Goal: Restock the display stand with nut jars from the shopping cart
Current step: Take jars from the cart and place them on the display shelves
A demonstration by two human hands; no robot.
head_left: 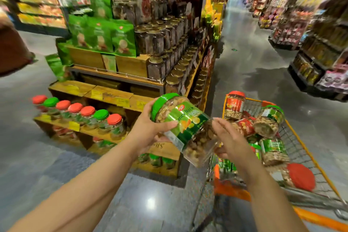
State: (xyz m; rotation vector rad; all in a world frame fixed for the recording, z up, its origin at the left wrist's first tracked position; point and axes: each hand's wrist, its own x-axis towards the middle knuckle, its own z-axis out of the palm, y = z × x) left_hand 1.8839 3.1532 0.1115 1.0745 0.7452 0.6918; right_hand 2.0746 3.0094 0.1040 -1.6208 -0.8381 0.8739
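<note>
Supermarket aisle, open grey floor (250, 58) right of the tiered wooden display stand (120, 98): both hands, left hand (150, 130) and right hand (229, 141), grip a green-lidded clear plastic nut jar (184, 128), tilted, lid toward the stand, base toward the orange wire shopping cart (293, 137).

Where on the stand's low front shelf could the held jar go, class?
Free: the shelf end right of the last red-lidded jar, left of the held jar. Crowded: the lidded row leftward, and the cart, piled with jars.

The held jar (185, 128) has a green lid, a green label with red logo and yellow patches, and clear walls showing tan nuts. Shelf jars (82, 117) wear red or green lids. The cart (305, 149) is orange-rimmed with grey wire. The stand (111, 96) is brown wood with yellow tags.
</note>
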